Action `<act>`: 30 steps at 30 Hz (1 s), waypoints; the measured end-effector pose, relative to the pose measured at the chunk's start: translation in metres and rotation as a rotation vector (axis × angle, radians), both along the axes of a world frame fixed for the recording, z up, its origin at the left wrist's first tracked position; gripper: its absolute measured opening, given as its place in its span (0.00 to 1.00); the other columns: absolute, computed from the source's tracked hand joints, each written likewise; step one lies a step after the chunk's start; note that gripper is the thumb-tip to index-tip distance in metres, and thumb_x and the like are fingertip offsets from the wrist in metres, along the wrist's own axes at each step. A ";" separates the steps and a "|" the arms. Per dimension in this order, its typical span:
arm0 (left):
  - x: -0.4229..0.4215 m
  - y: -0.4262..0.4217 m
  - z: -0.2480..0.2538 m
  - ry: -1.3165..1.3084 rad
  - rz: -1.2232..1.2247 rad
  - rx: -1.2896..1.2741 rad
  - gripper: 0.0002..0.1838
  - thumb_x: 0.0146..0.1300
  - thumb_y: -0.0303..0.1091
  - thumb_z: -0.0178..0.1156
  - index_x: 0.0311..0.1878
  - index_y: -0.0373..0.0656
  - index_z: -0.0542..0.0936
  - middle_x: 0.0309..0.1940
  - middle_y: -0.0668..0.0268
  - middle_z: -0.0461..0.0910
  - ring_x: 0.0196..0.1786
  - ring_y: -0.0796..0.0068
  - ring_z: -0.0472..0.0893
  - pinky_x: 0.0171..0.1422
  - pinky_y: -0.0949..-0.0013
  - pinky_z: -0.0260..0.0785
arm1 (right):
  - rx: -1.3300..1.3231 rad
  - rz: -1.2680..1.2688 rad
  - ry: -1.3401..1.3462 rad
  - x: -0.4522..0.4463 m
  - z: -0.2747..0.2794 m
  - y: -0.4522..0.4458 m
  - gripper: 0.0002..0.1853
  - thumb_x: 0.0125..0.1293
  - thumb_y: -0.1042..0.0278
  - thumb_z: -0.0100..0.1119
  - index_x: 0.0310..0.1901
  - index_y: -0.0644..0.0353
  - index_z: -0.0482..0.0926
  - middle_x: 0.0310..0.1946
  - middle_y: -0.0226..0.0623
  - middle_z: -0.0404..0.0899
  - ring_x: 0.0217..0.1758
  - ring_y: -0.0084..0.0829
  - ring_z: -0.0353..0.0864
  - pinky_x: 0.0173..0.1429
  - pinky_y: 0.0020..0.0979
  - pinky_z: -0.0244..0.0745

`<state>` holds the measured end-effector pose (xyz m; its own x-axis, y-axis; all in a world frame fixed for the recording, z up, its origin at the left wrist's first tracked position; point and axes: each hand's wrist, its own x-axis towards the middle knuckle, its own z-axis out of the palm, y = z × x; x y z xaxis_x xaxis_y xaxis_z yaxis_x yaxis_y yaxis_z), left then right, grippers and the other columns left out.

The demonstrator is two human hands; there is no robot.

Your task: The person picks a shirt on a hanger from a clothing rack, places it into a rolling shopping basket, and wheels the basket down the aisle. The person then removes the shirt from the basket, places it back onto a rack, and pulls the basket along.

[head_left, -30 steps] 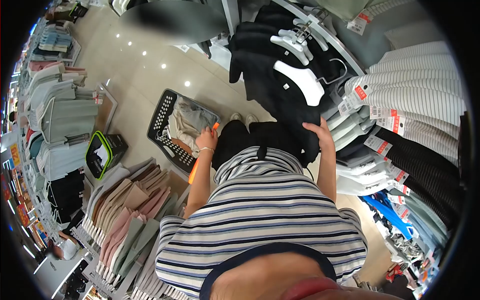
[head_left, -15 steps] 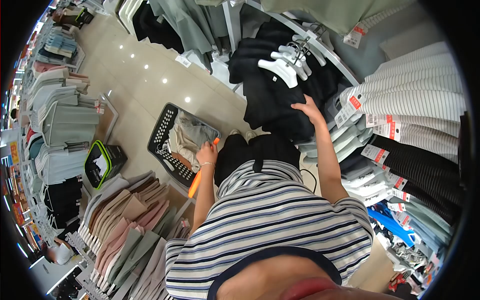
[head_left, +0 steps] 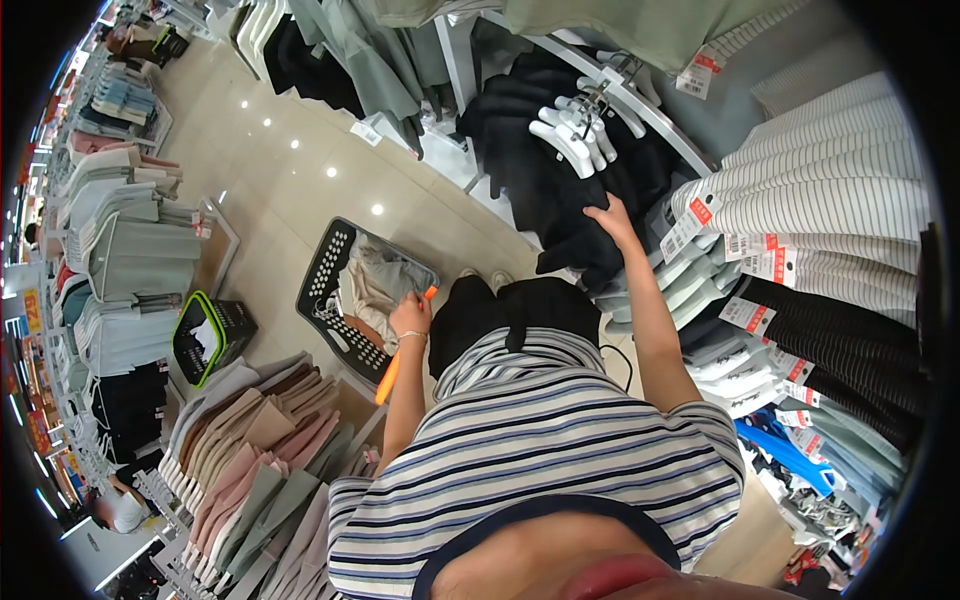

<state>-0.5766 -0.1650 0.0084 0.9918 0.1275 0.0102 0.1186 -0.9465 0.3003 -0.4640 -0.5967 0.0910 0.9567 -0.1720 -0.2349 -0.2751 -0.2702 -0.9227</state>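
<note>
My left hand (head_left: 411, 316) is closed round the orange handle (head_left: 388, 378) of a dark grey basket (head_left: 330, 275), which holds beige and grey garments (head_left: 375, 280) and some hangers. On the other side, my right hand (head_left: 612, 220) touches a black garment (head_left: 590, 245) hanging at the rack, its thumb to the left and its other fingers partly hidden by the cloth. Whether it pinches the fabric is hard to see. White hangers (head_left: 575, 145) bearing black clothes hang from the rail above that hand.
Striped shirts (head_left: 820, 150) with red and white tags hang at the right. A black and green basket (head_left: 212, 338) stands on the floor (head_left: 290, 180) at the left. Beige and pink clothes (head_left: 250, 420) hang at the lower left. Another person (head_left: 125, 508) shows at the far left.
The black garment, held out lower a second ago, now hangs closer to the others, its hanger among them at the rail. My right hand has moved up slightly; my left stays on the handle.
</note>
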 end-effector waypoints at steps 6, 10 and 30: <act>0.003 -0.001 0.006 0.011 0.021 -0.003 0.14 0.58 0.43 0.52 0.26 0.43 0.74 0.24 0.56 0.78 0.24 0.53 0.78 0.31 0.56 0.71 | -0.501 -0.232 -0.058 0.003 -0.066 0.006 0.27 0.45 0.64 0.62 0.47 0.71 0.73 0.37 0.53 0.80 0.43 0.42 0.81 0.47 0.33 0.72; -0.005 -0.001 0.008 0.024 0.060 -0.009 0.15 0.58 0.45 0.53 0.26 0.43 0.75 0.23 0.57 0.78 0.27 0.54 0.79 0.32 0.56 0.72 | -0.476 -0.247 0.049 -0.018 -0.049 0.023 0.33 0.42 0.58 0.60 0.52 0.66 0.70 0.43 0.59 0.76 0.50 0.53 0.75 0.53 0.40 0.70; -0.016 -0.014 0.023 0.152 0.083 -0.078 0.19 0.55 0.50 0.58 0.26 0.42 0.78 0.22 0.54 0.79 0.27 0.53 0.80 0.33 0.55 0.72 | -0.401 -0.361 0.052 -0.085 -0.120 0.046 0.39 0.47 0.57 0.68 0.54 0.74 0.61 0.45 0.60 0.73 0.51 0.51 0.74 0.55 0.38 0.67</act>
